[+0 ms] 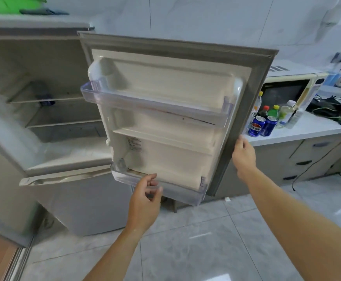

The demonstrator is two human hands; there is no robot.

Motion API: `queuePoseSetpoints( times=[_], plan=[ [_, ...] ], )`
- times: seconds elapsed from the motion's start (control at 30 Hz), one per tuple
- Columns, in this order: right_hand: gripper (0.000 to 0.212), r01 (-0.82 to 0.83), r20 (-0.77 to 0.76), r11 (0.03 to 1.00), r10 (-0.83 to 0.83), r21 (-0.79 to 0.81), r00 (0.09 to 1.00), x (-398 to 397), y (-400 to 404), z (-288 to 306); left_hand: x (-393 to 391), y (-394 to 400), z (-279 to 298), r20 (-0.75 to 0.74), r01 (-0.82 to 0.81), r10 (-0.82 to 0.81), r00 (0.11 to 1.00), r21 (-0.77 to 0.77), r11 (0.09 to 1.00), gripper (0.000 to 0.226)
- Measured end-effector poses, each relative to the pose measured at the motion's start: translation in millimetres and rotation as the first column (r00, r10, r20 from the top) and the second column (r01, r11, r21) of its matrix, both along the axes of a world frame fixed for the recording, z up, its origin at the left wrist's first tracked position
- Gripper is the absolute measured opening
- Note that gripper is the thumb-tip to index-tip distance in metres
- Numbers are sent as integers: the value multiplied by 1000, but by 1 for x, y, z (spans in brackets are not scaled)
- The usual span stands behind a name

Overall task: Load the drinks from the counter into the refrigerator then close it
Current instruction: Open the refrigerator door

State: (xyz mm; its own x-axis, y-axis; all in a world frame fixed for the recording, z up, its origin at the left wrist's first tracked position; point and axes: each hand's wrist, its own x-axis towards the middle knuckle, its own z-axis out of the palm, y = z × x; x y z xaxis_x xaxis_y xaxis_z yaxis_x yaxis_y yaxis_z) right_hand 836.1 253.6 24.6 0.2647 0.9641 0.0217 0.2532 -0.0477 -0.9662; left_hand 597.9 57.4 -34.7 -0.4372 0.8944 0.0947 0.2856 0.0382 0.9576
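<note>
Head view looks down at a refrigerator (43,118) standing wide open, its upper door (165,110) swung out toward the person. The right hand (243,157) grips the outer edge of that door, fingers wrapped around the grey rim and out of sight behind it. The left hand (145,201) hangs in front of the lowest door shelf (177,194), fingers loosely curled and holding nothing; whether a fingertip brushes the clear plastic I can't tell. The upper door shelf (155,106) is a clear tray higher on the door's inside. Inside the cabinet a dark, blurry object (43,96) sits on a wire rack. The drinks are still on the white counter (299,132) to the right, past the door's edge: two blue cans (262,126) stand side by side at the front, with several bottles (275,113) close behind them, red, yellow and white caps showing. A microwave (287,94) stands behind the bottles, and a tangle of cables (331,110) lies further right
</note>
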Motion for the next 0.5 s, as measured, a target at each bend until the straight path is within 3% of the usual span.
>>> queuePoseSetpoints(
  times=[0.27,0.5],
  plan=[
    [49,-86,-7,995,86,-52,996,6,98,-4,40,49,16,-3,-97,97,995,-4,995,30],
    [44,-208,-104,977,212,51,972,-3,131,-13,84,72,29,-10,-278,278,961,-49,959,26]
  ],
)
